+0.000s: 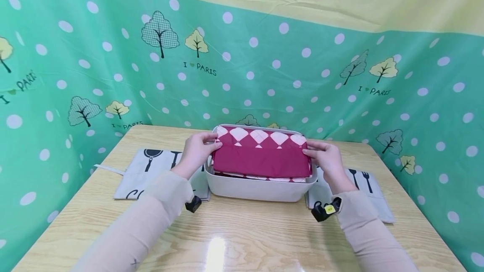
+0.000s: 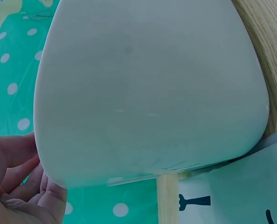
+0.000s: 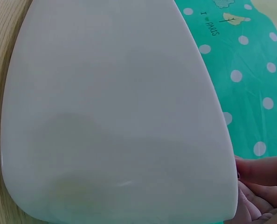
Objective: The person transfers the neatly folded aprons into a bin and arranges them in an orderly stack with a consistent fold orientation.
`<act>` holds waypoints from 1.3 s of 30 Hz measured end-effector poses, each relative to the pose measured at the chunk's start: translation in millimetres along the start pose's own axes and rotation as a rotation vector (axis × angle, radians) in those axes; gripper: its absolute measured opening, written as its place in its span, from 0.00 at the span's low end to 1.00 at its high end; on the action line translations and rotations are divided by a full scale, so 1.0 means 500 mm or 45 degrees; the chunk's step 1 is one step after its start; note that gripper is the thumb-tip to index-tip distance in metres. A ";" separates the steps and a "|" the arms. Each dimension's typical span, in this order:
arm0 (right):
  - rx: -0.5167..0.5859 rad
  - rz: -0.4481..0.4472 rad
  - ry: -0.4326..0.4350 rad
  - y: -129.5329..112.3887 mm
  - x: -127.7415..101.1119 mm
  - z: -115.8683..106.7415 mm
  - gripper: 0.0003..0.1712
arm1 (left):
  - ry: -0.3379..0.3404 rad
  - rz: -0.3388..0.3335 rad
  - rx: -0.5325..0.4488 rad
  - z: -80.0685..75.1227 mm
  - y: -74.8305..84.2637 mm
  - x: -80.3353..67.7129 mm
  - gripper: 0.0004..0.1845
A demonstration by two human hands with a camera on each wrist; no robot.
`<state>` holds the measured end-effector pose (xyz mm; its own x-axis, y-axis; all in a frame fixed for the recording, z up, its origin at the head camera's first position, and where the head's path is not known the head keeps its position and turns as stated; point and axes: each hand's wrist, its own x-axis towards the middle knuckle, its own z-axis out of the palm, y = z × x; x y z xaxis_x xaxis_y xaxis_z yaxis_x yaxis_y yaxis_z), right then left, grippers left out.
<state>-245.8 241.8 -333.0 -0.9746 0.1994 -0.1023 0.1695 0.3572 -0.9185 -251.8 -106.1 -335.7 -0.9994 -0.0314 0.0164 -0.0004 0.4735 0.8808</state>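
Note:
A folded maroon cloth (image 1: pixel 262 160) with a band of white diamonds along its back lies at the top of a white bin (image 1: pixel 257 190). My left hand (image 1: pixel 196 152) pinches the cloth's left edge, thumb on top. At the opposite edge my right hand (image 1: pixel 327 158) pinches it the same way. More patterned fabric edges show beneath the cloth, mostly hidden. In the left wrist view the bin's wall (image 2: pixel 148 93) covers most of the picture, with the curled left fingers (image 2: pixel 36 186) at its rim. The right wrist view shows the bin's other end (image 3: pixel 120 107), its cloth hidden.
Left of the bin lies a folded light-grey cloth (image 1: pixel 136 175) with dark utensil prints and a strap. A similar printed cloth (image 1: pixel 370 198) lies to the right. Both rest on the wooden table (image 1: pixel 249 234). A green dotted curtain (image 1: pixel 264 70) hangs behind.

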 end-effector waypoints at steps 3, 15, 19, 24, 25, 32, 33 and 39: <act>-0.013 0.000 0.001 0.002 0.001 0.001 0.27 | 0.000 -0.007 0.010 0.002 -0.002 0.001 0.24; -0.061 -0.009 -0.020 0.004 -0.002 0.005 0.27 | 0.017 -0.006 0.049 0.004 0.001 0.003 0.23; -0.104 -0.034 -0.045 0.000 -0.005 0.006 0.27 | 0.022 0.020 0.082 0.002 0.008 0.000 0.23; -0.117 -0.038 -0.044 0.000 -0.008 0.007 0.27 | -0.002 0.035 0.080 0.002 0.008 -0.002 0.24; -0.113 -0.037 -0.045 0.001 -0.008 0.007 0.27 | -0.003 0.034 0.072 0.002 0.006 -0.002 0.24; -0.007 -0.057 -0.035 0.003 -0.012 0.005 0.29 | 0.002 0.053 0.025 0.000 0.001 -0.009 0.23; 0.013 -0.062 -0.032 0.003 -0.014 0.004 0.29 | -0.001 0.053 0.015 0.000 0.001 -0.010 0.23; 0.077 -0.091 -0.022 -0.001 -0.021 -0.002 0.28 | -0.017 0.052 -0.034 -0.001 0.001 -0.020 0.23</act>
<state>-235.6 240.5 -331.2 -0.9863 0.1598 -0.0420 0.0912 0.3142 -0.9450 -241.9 -106.0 -335.2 -0.9989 -0.0004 0.0465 0.0414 0.4503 0.8919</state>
